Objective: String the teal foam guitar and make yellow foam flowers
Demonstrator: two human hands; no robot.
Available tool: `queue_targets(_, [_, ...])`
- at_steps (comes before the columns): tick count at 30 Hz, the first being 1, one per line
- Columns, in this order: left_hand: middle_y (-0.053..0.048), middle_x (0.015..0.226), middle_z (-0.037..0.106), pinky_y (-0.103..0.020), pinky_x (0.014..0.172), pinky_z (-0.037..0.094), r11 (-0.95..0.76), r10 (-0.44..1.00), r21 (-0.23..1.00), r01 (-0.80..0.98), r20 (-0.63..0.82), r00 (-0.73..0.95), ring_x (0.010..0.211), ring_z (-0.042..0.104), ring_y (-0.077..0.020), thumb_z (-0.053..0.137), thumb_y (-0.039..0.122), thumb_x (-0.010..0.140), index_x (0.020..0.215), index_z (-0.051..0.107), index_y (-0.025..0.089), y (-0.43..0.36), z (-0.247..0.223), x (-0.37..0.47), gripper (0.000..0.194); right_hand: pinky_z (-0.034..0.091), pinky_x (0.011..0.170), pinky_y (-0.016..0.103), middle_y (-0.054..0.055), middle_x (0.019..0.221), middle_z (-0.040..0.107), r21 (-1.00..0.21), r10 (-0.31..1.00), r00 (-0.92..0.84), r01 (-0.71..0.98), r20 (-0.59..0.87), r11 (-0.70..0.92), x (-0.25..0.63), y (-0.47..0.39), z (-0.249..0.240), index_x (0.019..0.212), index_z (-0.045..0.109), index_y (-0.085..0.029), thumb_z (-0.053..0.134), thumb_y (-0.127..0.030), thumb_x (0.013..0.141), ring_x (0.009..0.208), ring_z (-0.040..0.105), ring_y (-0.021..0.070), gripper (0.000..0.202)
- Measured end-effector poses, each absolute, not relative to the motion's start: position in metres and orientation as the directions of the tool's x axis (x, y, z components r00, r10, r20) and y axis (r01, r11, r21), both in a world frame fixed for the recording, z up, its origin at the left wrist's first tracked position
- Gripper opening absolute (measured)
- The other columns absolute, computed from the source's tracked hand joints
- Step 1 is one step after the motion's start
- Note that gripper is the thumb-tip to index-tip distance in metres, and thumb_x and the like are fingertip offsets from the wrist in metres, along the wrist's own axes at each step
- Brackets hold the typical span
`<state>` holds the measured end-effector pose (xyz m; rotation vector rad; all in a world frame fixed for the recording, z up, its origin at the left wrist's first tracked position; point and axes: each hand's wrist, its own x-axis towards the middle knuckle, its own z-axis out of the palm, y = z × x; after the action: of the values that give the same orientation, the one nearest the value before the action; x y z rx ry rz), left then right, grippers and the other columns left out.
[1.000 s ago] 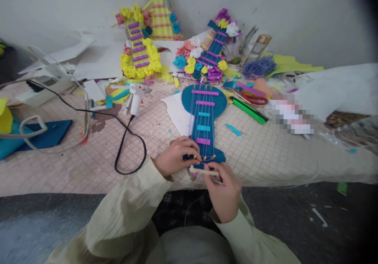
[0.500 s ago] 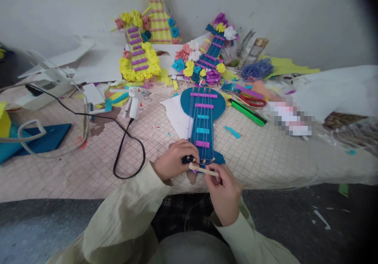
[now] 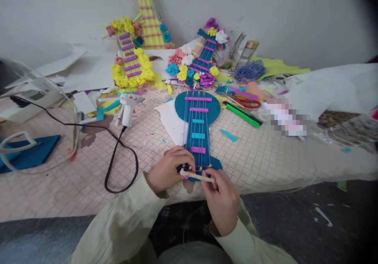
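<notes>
A blue guitar-shaped piece (image 3: 209, 118) lies at the table's front edge, with purple and light blue bars and thin strings running down it. At its near end several small pegs stick out. My left hand (image 3: 172, 167) has its fingers curled on the left side of that end; what is between the fingertips is hidden. My right hand (image 3: 223, 197) is closed on a pale thin stick (image 3: 197, 176), which lies crosswise over the near end, its left tip by my left fingers.
On the left are a white glue gun (image 3: 127, 110) with a black cord and blue sheets (image 3: 44, 150). Decorated guitars (image 3: 132, 61) stand at the back. A green cutter (image 3: 243, 114), red-handled scissors (image 3: 249, 102) and purple string (image 3: 250, 70) lie to the right.
The whole view has shifted, so the table's things appear slightly further left and lower. Both hands keep nearly the same hold at the blue piece's near end.
</notes>
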<state>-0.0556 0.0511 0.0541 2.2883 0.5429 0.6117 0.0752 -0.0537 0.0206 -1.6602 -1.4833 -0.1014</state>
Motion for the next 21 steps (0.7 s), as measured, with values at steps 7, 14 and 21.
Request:
queue_targets(7, [-0.004, 0.083, 0.063, -0.03, 0.079, 0.037, -0.667, 0.526, 0.718, 0.199, 0.265, 0.808, 0.084, 0.052, -0.0167, 0.061, 0.024, 0.076, 0.069, 0.061, 0.017, 0.051, 0.0557, -0.0559, 0.009, 0.037, 0.051, 0.023, -0.001, 0.057, 0.047, -0.528, 0.755, 0.29, 0.845, 0.588, 0.087, 0.0746, -0.0534, 0.0215, 0.078, 0.056, -0.015, 0.053, -0.014, 0.08, 0.055, 0.046, 0.0115, 0.004])
queue_targets(14, [-0.004, 0.082, 0.063, -0.03, 0.079, 0.038, -0.665, 0.53, 0.717, 0.208, 0.257, 0.808, 0.083, 0.052, -0.0164, 0.061, 0.024, 0.075, 0.071, 0.06, 0.017, 0.0515, 0.0568, -0.0557, 0.008, 0.037, 0.051, 0.024, -0.001, 0.057, 0.049, -0.527, 0.769, 0.295, 0.848, 0.568, 0.064, 0.0747, -0.0521, 0.0231, 0.077, 0.058, -0.017, 0.051, -0.016, 0.08, 0.054, 0.046, 0.0114, 0.007])
queue_targets(21, [-0.003, 0.081, 0.063, -0.03, 0.079, 0.039, -0.66, 0.557, 0.714, 0.234, 0.255, 0.79, 0.082, 0.053, -0.016, 0.063, 0.018, 0.073, 0.068, 0.06, 0.017, 0.0503, 0.0582, -0.0539, 0.005, 0.039, 0.051, 0.022, 0.0, 0.058, 0.052, -0.542, 0.761, 0.297, 0.836, 0.578, 0.085, 0.0778, -0.0535, 0.0229, 0.081, 0.061, -0.016, 0.054, -0.015, 0.079, 0.055, 0.049, 0.011, 0.007])
